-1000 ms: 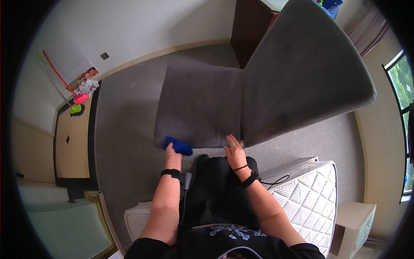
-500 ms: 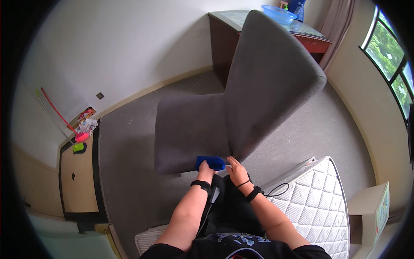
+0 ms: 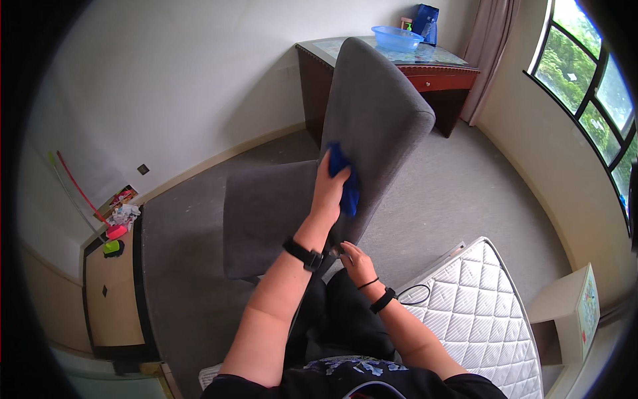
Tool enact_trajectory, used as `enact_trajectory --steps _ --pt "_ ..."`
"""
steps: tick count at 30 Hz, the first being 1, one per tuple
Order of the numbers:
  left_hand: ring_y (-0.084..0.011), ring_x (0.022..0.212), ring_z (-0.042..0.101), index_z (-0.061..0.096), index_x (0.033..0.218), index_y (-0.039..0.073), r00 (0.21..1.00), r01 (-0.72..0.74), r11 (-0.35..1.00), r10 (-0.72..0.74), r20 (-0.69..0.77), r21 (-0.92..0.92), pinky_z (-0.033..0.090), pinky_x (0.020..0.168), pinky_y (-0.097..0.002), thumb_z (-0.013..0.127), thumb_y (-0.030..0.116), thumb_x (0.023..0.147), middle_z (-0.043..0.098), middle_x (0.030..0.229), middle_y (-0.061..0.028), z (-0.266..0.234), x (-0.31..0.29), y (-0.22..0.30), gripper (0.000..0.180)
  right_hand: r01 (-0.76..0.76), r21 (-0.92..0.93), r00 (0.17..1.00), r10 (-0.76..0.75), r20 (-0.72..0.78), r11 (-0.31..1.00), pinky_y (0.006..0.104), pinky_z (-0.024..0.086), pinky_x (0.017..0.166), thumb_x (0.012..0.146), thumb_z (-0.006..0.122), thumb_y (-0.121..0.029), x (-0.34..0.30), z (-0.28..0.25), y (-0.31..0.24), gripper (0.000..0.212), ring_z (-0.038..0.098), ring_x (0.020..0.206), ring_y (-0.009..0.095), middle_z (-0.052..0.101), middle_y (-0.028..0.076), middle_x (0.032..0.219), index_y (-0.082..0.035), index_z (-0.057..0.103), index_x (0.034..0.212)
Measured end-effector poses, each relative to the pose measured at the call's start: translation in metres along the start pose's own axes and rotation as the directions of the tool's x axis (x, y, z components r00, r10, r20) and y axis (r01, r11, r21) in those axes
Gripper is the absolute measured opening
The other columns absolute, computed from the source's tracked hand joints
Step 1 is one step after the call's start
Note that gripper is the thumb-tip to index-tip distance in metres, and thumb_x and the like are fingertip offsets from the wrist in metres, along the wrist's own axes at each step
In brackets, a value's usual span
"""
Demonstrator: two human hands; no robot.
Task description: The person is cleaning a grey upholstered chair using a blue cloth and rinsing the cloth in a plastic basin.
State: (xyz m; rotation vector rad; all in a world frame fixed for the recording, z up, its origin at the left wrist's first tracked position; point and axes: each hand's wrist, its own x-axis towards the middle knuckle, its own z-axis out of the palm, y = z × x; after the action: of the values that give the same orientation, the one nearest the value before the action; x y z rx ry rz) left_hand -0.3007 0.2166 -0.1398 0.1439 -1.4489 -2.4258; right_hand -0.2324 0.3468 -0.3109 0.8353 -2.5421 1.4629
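A grey upholstered chair (image 3: 382, 100) stands before me, its seat to the left and its tall backrest facing it. My left hand (image 3: 330, 189) is closed on a blue cloth (image 3: 350, 193) and presses it against the inner face of the backrest, above the seat. Lower down, my right hand (image 3: 359, 264) is beside the near bottom edge of the backrest, holding nothing, with fingers stretched out and loosely bent. Whether those fingertips touch the chair I cannot make out.
A bare quilted mattress (image 3: 458, 299) lies at the near right, with a white cabinet (image 3: 561, 312) beyond it. Behind the chair stands a dark red desk (image 3: 438, 78) bearing a blue basin (image 3: 397, 40). A pink broom (image 3: 116, 231) leans at the far left.
My left hand has moved up and away from the seat's near edge with the blue cloth, onto the backrest. The right hand stays low by the chair. My view has tilted up and right.
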Motion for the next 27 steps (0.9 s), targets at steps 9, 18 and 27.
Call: enact_trajectory --steps 9,18,27 --pt "-0.0382 0.123 0.035 0.044 0.129 0.007 0.586 -0.732 0.313 0.743 0.325 0.605 0.028 0.103 -0.0451 0.044 0.040 0.094 0.034 0.136 -0.0218 0.080 0.018 0.040 0.049 -0.029 0.095 1.000 0.029 -0.001 0.995 0.0377 0.047 0.086 0.083 0.058 -0.011 0.005 -0.023 -0.025 0.029 0.057 0.102 0.036 0.057 0.019 0.117 0.000 0.057 0.109" --pt "-0.0382 0.123 0.035 0.043 0.128 0.002 0.856 -0.386 0.507 0.509 0.094 0.771 0.028 0.102 -0.0438 0.033 0.036 0.097 0.037 0.133 -0.0228 -0.003 -0.012 -0.075 0.047 -0.116 0.175 0.993 0.116 0.011 0.978 0.0381 0.047 0.086 0.082 0.058 -0.009 -0.007 0.000 0.008 0.028 0.057 0.102 0.036 0.059 0.019 0.113 0.000 0.058 0.108" --pt "-0.0377 0.114 0.044 0.049 0.120 0.000 0.987 -0.008 0.648 0.127 -0.098 0.761 0.035 0.097 -0.0404 0.043 0.027 0.093 0.046 0.123 -0.0226 -0.112 -0.012 -0.186 0.039 -0.299 0.144 0.935 0.320 -0.155 0.943 0.0318 0.052 0.078 0.083 0.059 -0.006 -0.001 -0.036 0.041 0.026 0.062 0.098 0.028 0.060 0.017 0.113 -0.001 0.060 0.109"
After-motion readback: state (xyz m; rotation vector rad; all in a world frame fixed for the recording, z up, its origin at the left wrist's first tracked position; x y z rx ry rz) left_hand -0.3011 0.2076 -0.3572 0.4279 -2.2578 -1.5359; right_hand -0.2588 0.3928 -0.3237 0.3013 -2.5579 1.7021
